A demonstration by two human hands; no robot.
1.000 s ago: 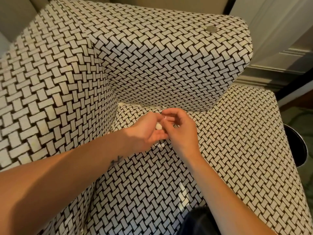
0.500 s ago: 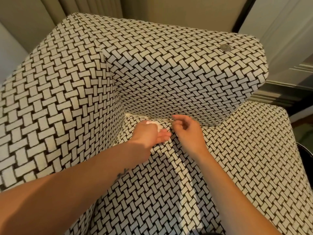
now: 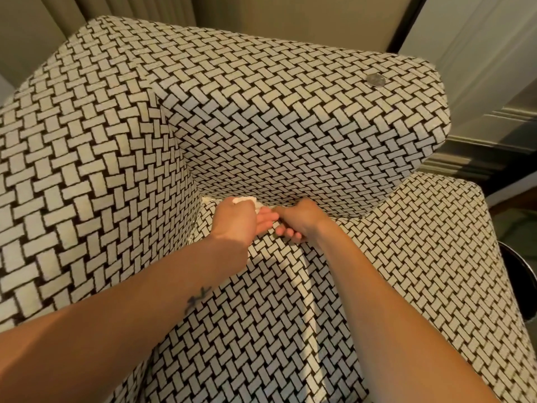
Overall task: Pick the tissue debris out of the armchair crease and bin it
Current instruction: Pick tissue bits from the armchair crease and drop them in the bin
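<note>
Your two hands meet at the crease (image 3: 290, 205) of the armchair (image 3: 276, 117), the dark line where the seat cushion runs under the armrest block. That crease is the landmark for everything here.

Your left hand (image 3: 236, 221) sits just in front of the crease, toward its left end near the corner where the chair's back and armrest join. It is curled loosely around a wad of white tissue (image 3: 245, 200), which pokes out above the knuckles and touches the crease line; the fingers (image 3: 266, 216) stretch out to the right, only partly closed, so the tissue is cupped rather than squeezed tight. A thin white scrap (image 3: 209, 200) also shows in the crease itself, right at the corner to the left of that hand.

Your right hand (image 3: 300, 219) is pressed against the crease just right of the left hand, the two touching at the fingers. Its fingers are bent under, with the tips pointing back toward you; you cannot tell whether anything is pinched between them.

A small round coin-like disc (image 3: 375, 80) lies on top of the armrest, well above and to the right of the crease. A dark round rim (image 3: 520, 271), maybe the bin, shows beyond the seat's right edge, well apart from the crease.
</note>
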